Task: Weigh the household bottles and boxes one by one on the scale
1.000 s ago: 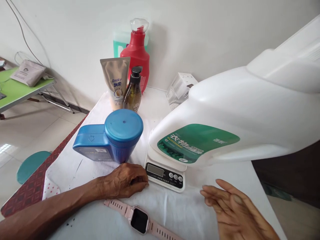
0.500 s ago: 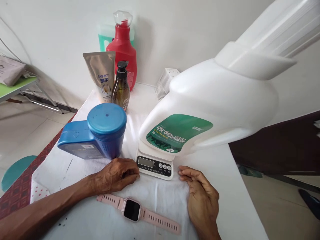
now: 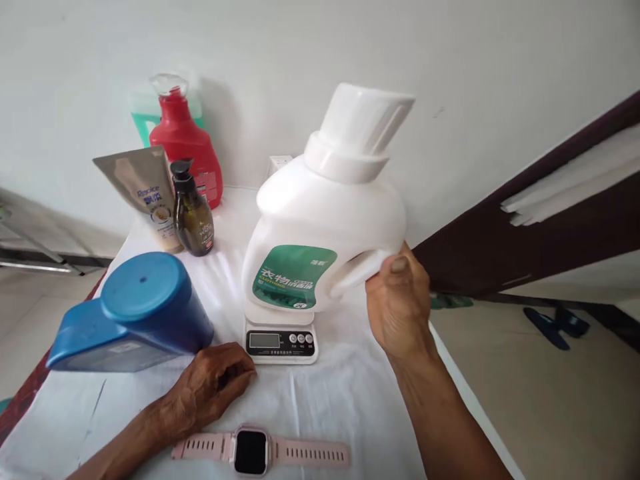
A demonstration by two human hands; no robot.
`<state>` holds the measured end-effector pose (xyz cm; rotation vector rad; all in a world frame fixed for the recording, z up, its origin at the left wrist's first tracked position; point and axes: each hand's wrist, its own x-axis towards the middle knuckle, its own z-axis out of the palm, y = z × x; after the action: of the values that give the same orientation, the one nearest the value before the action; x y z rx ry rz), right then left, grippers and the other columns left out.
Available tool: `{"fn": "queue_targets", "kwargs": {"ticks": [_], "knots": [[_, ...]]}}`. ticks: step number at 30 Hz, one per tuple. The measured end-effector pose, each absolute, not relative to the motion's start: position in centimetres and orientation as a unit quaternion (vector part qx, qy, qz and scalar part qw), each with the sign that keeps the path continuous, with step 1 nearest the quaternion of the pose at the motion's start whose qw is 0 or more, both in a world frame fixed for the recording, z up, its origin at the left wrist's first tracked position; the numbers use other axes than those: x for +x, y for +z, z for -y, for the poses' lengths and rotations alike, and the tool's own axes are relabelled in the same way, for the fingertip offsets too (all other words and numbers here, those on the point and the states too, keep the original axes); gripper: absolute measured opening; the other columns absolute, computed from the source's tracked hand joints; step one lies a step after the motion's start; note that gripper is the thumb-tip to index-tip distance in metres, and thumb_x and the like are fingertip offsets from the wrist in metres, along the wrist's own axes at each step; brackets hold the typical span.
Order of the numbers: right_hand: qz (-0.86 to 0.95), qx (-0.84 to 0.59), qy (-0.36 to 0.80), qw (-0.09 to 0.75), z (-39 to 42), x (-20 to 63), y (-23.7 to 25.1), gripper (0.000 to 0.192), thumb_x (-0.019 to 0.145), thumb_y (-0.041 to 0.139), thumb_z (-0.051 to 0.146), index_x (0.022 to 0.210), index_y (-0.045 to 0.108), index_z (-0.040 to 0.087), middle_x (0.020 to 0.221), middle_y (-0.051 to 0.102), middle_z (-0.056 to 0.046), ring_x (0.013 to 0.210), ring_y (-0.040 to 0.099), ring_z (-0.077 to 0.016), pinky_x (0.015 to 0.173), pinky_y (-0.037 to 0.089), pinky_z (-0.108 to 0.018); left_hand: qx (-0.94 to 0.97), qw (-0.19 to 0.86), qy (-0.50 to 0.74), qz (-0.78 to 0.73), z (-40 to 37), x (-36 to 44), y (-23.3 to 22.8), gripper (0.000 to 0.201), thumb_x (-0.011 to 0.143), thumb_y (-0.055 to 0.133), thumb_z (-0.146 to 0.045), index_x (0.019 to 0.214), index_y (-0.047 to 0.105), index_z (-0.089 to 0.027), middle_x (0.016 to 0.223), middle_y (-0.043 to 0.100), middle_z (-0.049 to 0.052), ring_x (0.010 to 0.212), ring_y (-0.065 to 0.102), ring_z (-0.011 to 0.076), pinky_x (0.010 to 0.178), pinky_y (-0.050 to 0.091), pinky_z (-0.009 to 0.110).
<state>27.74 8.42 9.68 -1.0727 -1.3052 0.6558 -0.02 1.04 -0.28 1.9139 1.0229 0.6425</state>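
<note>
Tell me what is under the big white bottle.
Under the white bottle sits a white scale; its display and buttons show in front. The bottle hides most of its top plate.

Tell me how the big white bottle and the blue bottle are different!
The white bottle sits on the scale; the blue bottle sits on the cloth. The white bottle looks taller than the blue bottle. The white bottle shows a green label; the blue bottle shows a greyish panel. The right hand is at the white bottle's handle; no hand holds the blue bottle. Both have a round top.
</note>
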Motion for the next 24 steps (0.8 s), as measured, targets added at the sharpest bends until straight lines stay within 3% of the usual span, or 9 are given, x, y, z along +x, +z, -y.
{"fn": "queue_targets", "kwargs": {"ticks": [4, 7, 11, 16, 24], "knots": [[0.550, -0.403, 0.368, 0.632, -10.3, 28.0, 10.1, 0.053, 0.075, 0.077, 0.077, 0.071, 0.063, 0.026, 0.064, 0.059, 0.001, 0.063, 0.056, -0.0194, 0.066, 0.051, -0.036, 0.772, 0.413, 0.258, -0.408, -1.2, 0.0, -0.2, 0.020, 0.101, 0.058, -0.029, 0.090, 0.071, -0.019, 0.078, 0.071, 0.003, 0.064, 0.061, 0.0118, 0.057, 0.044, 0.021], [0.533, -0.363, 0.431, 0.631, -11.1, 28.0, 10.6, 0.049, 0.069, 0.089, 0.063, 0.066, 0.061, 0.023, 0.056, 0.050, 0.005, 0.051, 0.041, -0.0122, 0.050, 0.035, -0.029, 0.779, 0.409, 0.241, -0.410, -1.4, -0.1, -0.1, 0.025, 0.103, 0.056, -0.034, 0.088, 0.071, -0.019, 0.078, 0.071, 0.003, 0.066, 0.063, 0.0122, 0.059, 0.045, 0.020], [0.486, -0.354, 0.445, 0.663, -11.4, 27.1, 11.0, 0.051, 0.070, 0.091, 0.055, 0.061, 0.054, 0.022, 0.052, 0.040, 0.008, 0.048, 0.030, -0.0084, 0.047, 0.022, -0.027, 0.780, 0.409, 0.225, -0.417, -1.5, 0.0, 0.3, 0.030, 0.103, 0.055, -0.040, 0.087, 0.070, -0.020, 0.078, 0.071, 0.004, 0.066, 0.062, 0.0132, 0.061, 0.046, 0.021], [0.450, -0.375, 0.436, 0.683, -11.1, 26.5, 11.9, 0.056, 0.068, 0.093, 0.053, 0.056, 0.047, 0.022, 0.050, 0.038, 0.008, 0.047, 0.029, -0.0075, 0.046, 0.022, -0.026, 0.786, 0.403, 0.220, -0.414, -1.7, -0.1, 0.3, 0.030, 0.103, 0.056, -0.042, 0.086, 0.069, -0.021, 0.077, 0.070, 0.004, 0.065, 0.062, 0.0138, 0.060, 0.045, 0.022], [0.388, -0.390, 0.300, 0.780, -12.0, 30.2, 15.1, 0.057, 0.062, 0.097, 0.052, 0.053, 0.048, 0.023, 0.045, 0.035, 0.009, 0.043, 0.030, -0.0065, 0.042, 0.018, -0.027, 0.761, 0.435, 0.197, -0.439, -1.4, -0.1, 0.5, 0.032, 0.103, 0.055, -0.044, 0.088, 0.070, -0.021, 0.078, 0.068, 0.003, 0.066, 0.058, 0.0134, 0.060, 0.043, 0.022]]}}
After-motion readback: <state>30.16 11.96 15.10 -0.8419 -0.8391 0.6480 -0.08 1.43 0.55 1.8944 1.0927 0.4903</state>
